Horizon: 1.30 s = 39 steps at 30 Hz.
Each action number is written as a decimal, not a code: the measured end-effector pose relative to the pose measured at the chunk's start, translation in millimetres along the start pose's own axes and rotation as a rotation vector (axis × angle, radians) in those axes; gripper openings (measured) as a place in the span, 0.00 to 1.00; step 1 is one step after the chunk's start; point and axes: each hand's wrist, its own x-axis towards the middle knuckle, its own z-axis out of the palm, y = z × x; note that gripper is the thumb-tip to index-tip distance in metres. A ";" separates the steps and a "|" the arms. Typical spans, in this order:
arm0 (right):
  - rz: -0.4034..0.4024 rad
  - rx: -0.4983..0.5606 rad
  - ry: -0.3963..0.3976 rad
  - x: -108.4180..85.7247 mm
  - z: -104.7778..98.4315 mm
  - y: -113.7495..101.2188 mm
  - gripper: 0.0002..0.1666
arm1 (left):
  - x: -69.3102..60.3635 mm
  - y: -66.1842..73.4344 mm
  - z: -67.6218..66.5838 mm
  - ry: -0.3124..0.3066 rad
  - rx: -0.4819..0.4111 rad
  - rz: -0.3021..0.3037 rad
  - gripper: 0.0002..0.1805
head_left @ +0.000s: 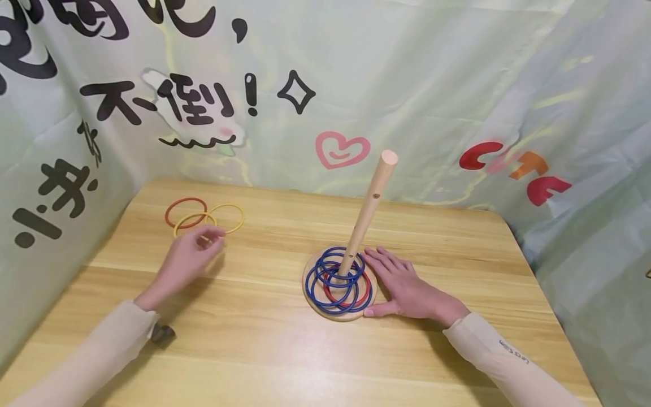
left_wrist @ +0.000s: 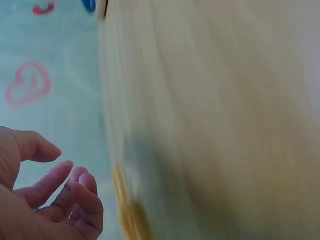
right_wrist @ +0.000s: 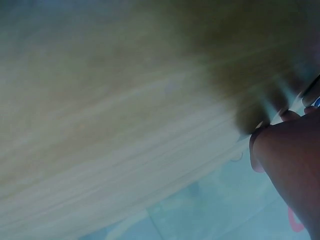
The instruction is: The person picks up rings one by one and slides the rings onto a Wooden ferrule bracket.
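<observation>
While the person's right grip rests against the right edge of a round wooden base, fingers and thumb spread apart along the rim, the left grip hangs over the left part of the wood-grain surface, nothing held. Its fingers bend loosely; left-wrist view shows a clear gap between thumb and index. Fingertips overlap the near edge of one yellow ring in the head view; contact cannot be told. That ring overlaps a red-orange ring on its left and a second yellow ring on its right, all three toward the far left of the surface. Base sits near the middle, well apart from this group. From it rises a wooden post. Around the foot of the post: several blue rings, overlapping, count uncertain, with a red ring among them. Both sleeves pale. Behind, a pale green cloth bears black lettering, a pink heart and coloured letters at right.
</observation>
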 end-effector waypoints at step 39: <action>-0.006 -0.009 0.010 -0.3 -0.1 0.3 0.71 | 22.7 18.4 -66.1 0.155 0.453 0.276 0.06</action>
